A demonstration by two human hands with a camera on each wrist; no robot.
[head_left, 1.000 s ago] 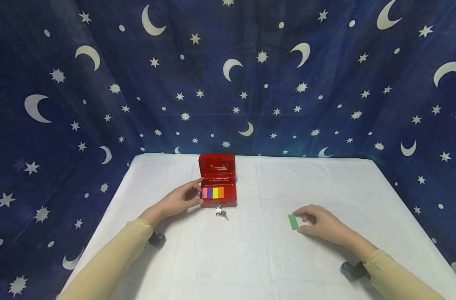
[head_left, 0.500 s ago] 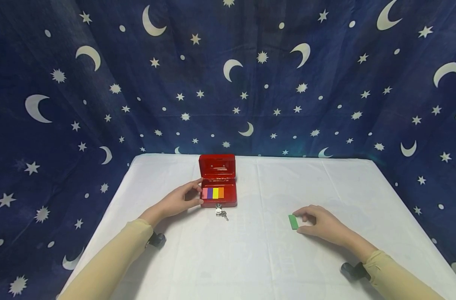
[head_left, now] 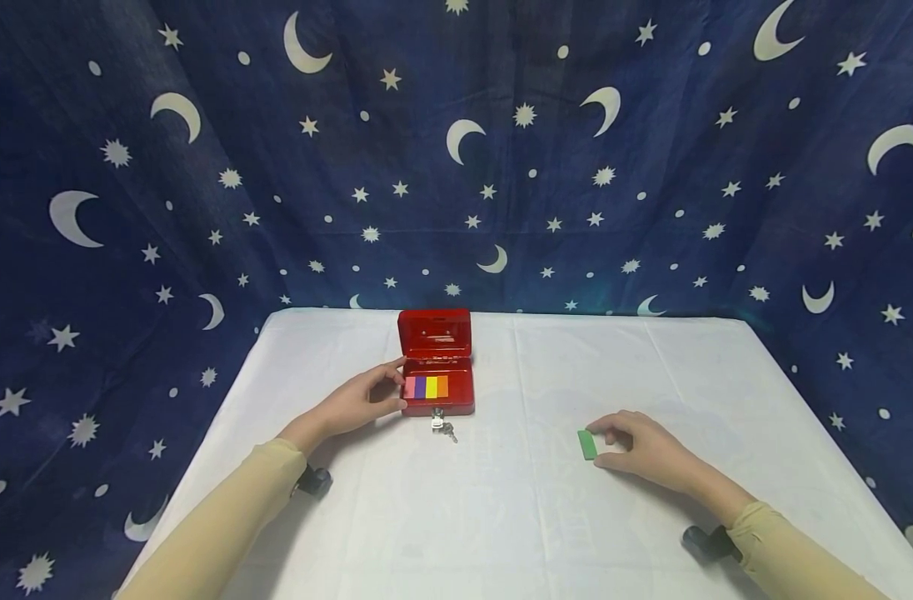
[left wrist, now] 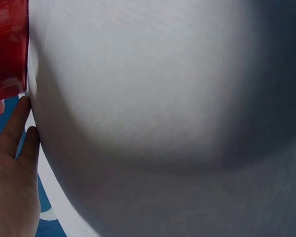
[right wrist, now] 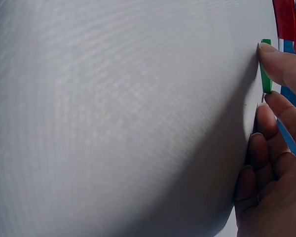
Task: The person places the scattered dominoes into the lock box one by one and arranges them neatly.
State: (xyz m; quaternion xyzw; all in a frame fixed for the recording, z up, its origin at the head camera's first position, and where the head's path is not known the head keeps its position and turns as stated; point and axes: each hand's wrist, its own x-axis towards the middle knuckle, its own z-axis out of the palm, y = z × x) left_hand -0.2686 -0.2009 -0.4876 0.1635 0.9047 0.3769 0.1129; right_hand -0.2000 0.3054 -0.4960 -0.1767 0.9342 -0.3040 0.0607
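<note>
An open red cash box stands at the back of the table. My left hand rests against its left side, fingertips and thumb touching the edge. In the left wrist view, the fingers reach to the box's red wall. Inside lie pink, purple, yellow and orange flat blocks, side by side. Off to the right, my right hand pinches a small green rectangular block between thumb and index finger, at its two ends. The right wrist view shows the green block on edge, low at the cloth.
A padlock with keys hangs at the front of the box. White cloth covers the table. A dark blue curtain with moons and stars closes off the back and sides.
</note>
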